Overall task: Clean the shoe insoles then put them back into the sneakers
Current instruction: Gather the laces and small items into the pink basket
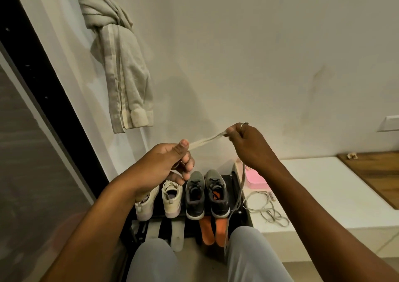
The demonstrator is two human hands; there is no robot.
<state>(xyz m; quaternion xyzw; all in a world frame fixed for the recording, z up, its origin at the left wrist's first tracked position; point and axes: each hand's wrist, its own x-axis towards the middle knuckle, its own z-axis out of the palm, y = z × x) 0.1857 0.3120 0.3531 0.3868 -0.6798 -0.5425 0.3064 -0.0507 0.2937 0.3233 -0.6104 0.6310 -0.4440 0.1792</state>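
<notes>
Pale wall (259,44) behind a black shoe rack (191,230), left hand (164,163) and right hand (248,145) pinching a shoelace (205,142) taut above the rack, white sneakers (171,197) and grey sneakers (195,195) on it, orange insoles (208,230) and a pale insole (177,234) at its near edge

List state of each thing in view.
left hand: pinches shoelace
right hand: pinches shoelace
shoelace: stretched between hands, tail hanging
grey sneakers: on rack, laced
white sneakers: on rack
orange insoles: out, below grey sneakers
pale insole: out of shoe
loose lace: tangled on ledge
curtain: knotted
</notes>
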